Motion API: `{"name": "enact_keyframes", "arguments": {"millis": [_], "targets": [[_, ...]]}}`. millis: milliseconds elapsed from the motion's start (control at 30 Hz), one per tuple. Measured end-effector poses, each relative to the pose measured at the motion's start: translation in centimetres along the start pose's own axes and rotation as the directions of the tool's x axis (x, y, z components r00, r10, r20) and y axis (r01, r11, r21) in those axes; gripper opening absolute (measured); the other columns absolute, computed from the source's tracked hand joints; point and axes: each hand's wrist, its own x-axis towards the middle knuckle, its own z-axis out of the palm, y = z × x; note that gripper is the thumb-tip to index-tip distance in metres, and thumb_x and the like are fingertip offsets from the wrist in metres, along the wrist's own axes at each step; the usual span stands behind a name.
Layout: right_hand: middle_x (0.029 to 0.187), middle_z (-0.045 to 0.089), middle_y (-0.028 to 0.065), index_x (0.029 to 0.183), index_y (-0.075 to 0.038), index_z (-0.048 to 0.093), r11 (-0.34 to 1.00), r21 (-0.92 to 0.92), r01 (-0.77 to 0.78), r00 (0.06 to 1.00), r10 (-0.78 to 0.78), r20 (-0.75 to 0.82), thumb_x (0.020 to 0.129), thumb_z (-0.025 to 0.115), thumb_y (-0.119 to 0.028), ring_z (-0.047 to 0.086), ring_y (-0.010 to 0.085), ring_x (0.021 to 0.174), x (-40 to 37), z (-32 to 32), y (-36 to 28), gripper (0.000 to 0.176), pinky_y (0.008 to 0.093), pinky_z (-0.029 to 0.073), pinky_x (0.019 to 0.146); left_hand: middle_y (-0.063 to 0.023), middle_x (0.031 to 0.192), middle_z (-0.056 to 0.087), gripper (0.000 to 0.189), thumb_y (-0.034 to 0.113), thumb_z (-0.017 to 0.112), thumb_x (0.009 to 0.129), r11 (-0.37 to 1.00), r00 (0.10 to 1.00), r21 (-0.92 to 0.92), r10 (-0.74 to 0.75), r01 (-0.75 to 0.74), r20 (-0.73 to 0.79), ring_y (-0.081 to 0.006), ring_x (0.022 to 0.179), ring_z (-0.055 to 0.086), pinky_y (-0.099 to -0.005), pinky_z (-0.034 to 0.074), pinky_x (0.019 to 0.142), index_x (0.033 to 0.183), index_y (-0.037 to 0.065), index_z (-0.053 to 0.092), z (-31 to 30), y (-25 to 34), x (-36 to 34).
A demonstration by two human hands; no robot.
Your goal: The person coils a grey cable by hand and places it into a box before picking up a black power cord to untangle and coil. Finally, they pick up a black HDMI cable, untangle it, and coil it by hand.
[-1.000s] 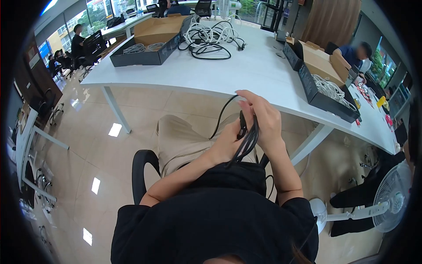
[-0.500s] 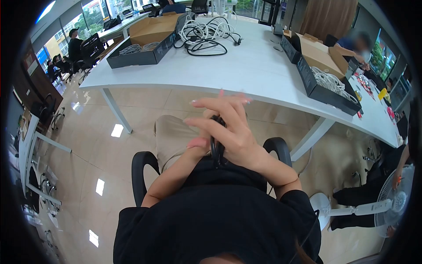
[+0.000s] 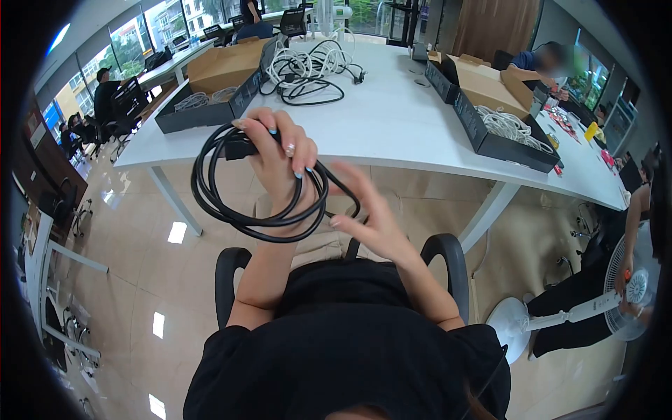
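A black cable [image 3: 203, 183] hangs in several loose loops around my left wrist, in front of the table edge. My left hand [image 3: 280, 150] is raised and closed on the cable, with a black plug end [image 3: 240, 148] by the thumb. Close to the right side of the loops is my right hand [image 3: 371, 215], slightly blurred, its thumb and fingers apart around a strand of the cable without closing on it.
On the white table [image 3: 392, 112] lie a heap of white and black cables [image 3: 315, 66], a left box [image 3: 203, 115] and a right box [image 3: 507, 143], both with cables inside. Another person [image 3: 542, 66] sits at the right. A white fan [image 3: 570, 311] stands near the chair armrest [image 3: 448, 262].
My hands were together near my lap around the black cable. Now the left hand is up and to the left with the loops spread out, and the right hand is apart from it.
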Motion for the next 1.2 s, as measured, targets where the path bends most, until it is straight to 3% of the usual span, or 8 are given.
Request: {"name": "enact_keyframes", "arguments": {"millis": [200, 400, 533, 667, 800, 1000, 1133, 1200], "targets": [[0.069, 0.059, 0.0014, 0.114, -0.006, 0.048, 0.958, -0.171, -0.228, 0.933, 0.266, 0.244, 0.09, 0.049, -0.014, 0.058, 0.0115, 0.076, -1.1, 0.2, 6.4, 0.025, 0.0319, 0.044, 0.084, 0.0037, 0.056, 0.03, 0.031, 0.039, 0.037, 0.094, 0.995, 0.989, -0.084, -0.047, 0.059, 0.14, -0.0047, 0.038, 0.027, -0.0184, 0.026, 0.038, 0.081, 0.011, 0.04, -1.0, 1.4, 3.5], [0.07, 0.053, 0.0025, 0.107, -0.005, 0.049, 0.949, -0.167, -0.267, 0.927, 0.206, -0.313, 0.092, 0.043, -0.011, 0.051, 0.008, 0.058, -1.2, -0.8, 7.6, 0.016, 0.0264, 0.042, 0.058, 0.0033, 0.06, 0.029, 0.03, 0.035, 0.036, 0.096, 0.681, 0.832, -0.478, -0.435, 0.555, 0.345, -0.0047, 0.048, 0.029, -0.0192, 0.03, 0.048, 0.08, 0.01, 0.04, -1.8, 1.7, 5.5], [0.074, 0.052, 0.0002, 0.107, -0.003, 0.051, 0.992, -0.124, -0.001, 0.597, -0.099, -0.796, 0.086, 0.053, -0.001, 0.046, 0.0041, 0.052, -1.6, -1.7, 6.0, 0.021, 0.0191, 0.035, 0.046, 0.0031, 0.061, 0.028, 0.031, 0.036, 0.038, 0.095, 0.936, 0.968, -0.283, -0.158, 0.21, 0.195, -0.0041, 0.046, 0.027, -0.0193, 0.026, 0.045, 0.077, 0.011, 0.04, -2.9, -0.9, 6.9], [0.07, 0.054, 0.003, 0.102, -0.005, 0.064, 0.456, -0.886, -0.088, 0.784, -0.517, -0.344, 0.077, 0.063, 0.001, 0.053, 0.0112, 0.055, -2.3, -2.3, 4.9, 0.026, 0.0224, 0.036, 0.044, -0.0004, 0.057, 0.032, 0.034, 0.039, 0.038, 0.095, 0.917, 0.959, 0.29, 0.284, -0.273, 0.004, -0.0067, 0.035, 0.031, -0.0203, 0.025, 0.033, 0.078, 0.01, 0.034, -1.8, -3.9, 6.8], [0.075, 0.052, -0.0033, 0.094, -0.007, 0.067, -0.106, -0.991, -0.081, 0.817, -0.577, -0.005, 0.066, 0.064, -0.006, 0.038, 0.0119, 0.051, -3.1, -2.0, 2.4, 0.028, 0.0236, 0.034, 0.044, -0.0026, 0.064, 0.042, 0.009, 0.008, 0.046, 0.089, 0.78, 0.882, 0.417, 0.383, -0.468, 0.274, -0.0057, 0.052, 0.041, -0.0186, 0.035, 0.048, 0.083, 0.002, 0.044, -1.9, -6.0, 7.9], [0.073, 0.051, -0.004, 0.091, -0.009, 0.067, -0.243, -0.969, 0.052, 0.795, -0.577, 0.187, 0.065, 0.068, -0.009, 0.038, 0.0093, 0.051, -3.2, -1.2, -1.7, 0.026, 0.0217, 0.029, 0.045, -0.0029, 0.062, 0.05, 0.017, -0.008, 0.043, 0.076, 0.849, 0.87, 0.489, -0.076, -0.199, 0.486, -0.007, 0.057, 0.045, -0.0204, 0.034, 0.053, 0.083, -0.001, 0.056, -0.7, -8.5, 8.0], [0.07, 0.051, -0.0033, 0.088, -0.008, 0.065, -0.308, -0.949, 0.07, 0.778, -0.578, 0.246, 0.069, 0.072, -0.016, 0.042, 0.0089, 0.052, -2.9, -0.9, -5.0, 0.022, 0.0208, 0.032, 0.047, 0.0057, 0.057, 0.04, 0.017, 0.015, 0.051, 0.087, 0.937, 0.649, 0.337, -0.203, -0.087, 0.733, -0.0023, 0.052, 0.038, -0.0197, 0.028, 0.046, 0.073, 0.005, 0.052, 0.2, -10.4, 5.7], [0.068, 0.051, -0.0027, 0.085, -0.008, 0.063, -0.336, -0.94, 0.06, 0.769, -0.585, 0.258, 0.069, 0.073, -0.02, 0.044, 0.0096, 0.052, -3.0, -1.0, -6.2, 0.023, 0.0209, 0.033, 0.048, 0.0004, 0.058, 0.049, 0.007, -0.006, 0.05, 0.074, 0.923, 0.547, 0.383, -0.343, 0.045, 0.764, -0.0054, 0.056, 0.044, -0.0211, 0.035, 0.051, 0.076, -0.002, 0.056, 0.5, -10.4, 4.5]]}}
